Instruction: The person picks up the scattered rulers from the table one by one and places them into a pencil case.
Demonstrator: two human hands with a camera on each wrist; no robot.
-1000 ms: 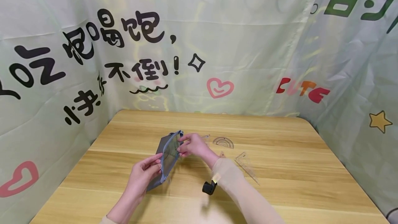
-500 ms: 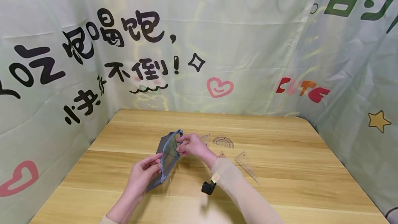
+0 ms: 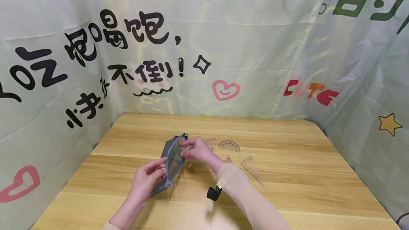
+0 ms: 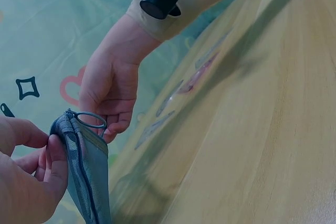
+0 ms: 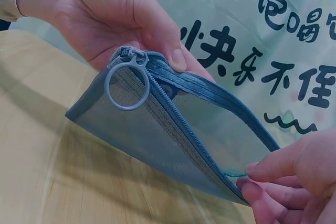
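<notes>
I have the left grip (image 3: 147, 179) clamped on the unzipped pouch (image 5: 142, 135), which sits between it and my right grip (image 3: 198, 149). That one pinches a thin teal piece (image 5: 234, 173) at the pouch's mouth. Right of it, a protractor (image 3: 229, 146) and set square (image 3: 254, 171) lie on the table (image 3: 297, 194).

Bkgd cloth (image 3: 262, 56): "CUTE" (image 3: 315, 90), "吃饱喝饱" (image 3: 112, 28)
</notes>
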